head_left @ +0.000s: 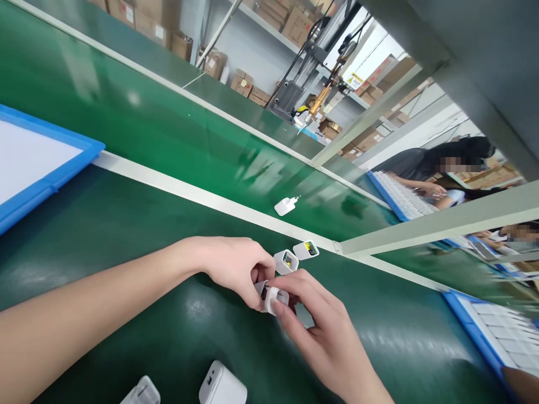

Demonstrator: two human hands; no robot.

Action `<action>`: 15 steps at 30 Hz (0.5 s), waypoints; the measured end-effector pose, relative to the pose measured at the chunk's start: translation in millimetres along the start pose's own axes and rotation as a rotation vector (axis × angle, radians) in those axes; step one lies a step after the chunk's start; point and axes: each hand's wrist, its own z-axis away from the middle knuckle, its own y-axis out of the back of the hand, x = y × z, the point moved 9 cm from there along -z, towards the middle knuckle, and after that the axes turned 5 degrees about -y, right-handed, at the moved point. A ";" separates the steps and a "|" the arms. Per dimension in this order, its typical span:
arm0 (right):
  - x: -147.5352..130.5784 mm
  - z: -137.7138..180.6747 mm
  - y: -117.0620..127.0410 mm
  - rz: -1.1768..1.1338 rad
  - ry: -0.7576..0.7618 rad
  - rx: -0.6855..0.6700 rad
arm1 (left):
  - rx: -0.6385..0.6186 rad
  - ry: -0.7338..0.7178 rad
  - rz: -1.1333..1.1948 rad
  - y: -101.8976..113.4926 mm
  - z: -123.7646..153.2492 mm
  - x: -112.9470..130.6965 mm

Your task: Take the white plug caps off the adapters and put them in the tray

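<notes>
My left hand (pixel 236 266) and my right hand (pixel 314 322) meet over the dark green table (pixel 126 235), both pinched on one small white charger body (pixel 272 296). Its open end with dark parts inside faces up and left. Just beyond my fingers lie two more open white charger shells (pixel 285 261) (pixel 306 249) with yellow and green parts showing inside. A complete white charger with plug pins (pixel 286 206) lies farther off on the bright green conveyor belt (pixel 168 129).
Two white charger pieces (pixel 222 386) (pixel 143 391) sit at the near edge. A blue-rimmed tray (pixel 46 168) is at the left, another blue tray (pixel 492 331) at the right. A person (pixel 425 168) works at a tray across the belt. Cardboard boxes fill the shelves behind.
</notes>
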 end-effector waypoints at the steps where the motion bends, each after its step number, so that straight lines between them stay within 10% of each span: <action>1: 5.9 0.8 3.0 -0.078 -0.017 0.000 | 0.000 0.011 0.007 0.3 0.3 -1.4; 5: 26.5 6.8 11.1 -0.377 -0.034 0.033 | -0.008 0.044 0.021 -0.4 0.7 -3.8; 15: 19.8 12.5 -0.3 -0.019 0.097 0.063 | -0.026 0.049 0.077 -2.2 -1.9 -1.5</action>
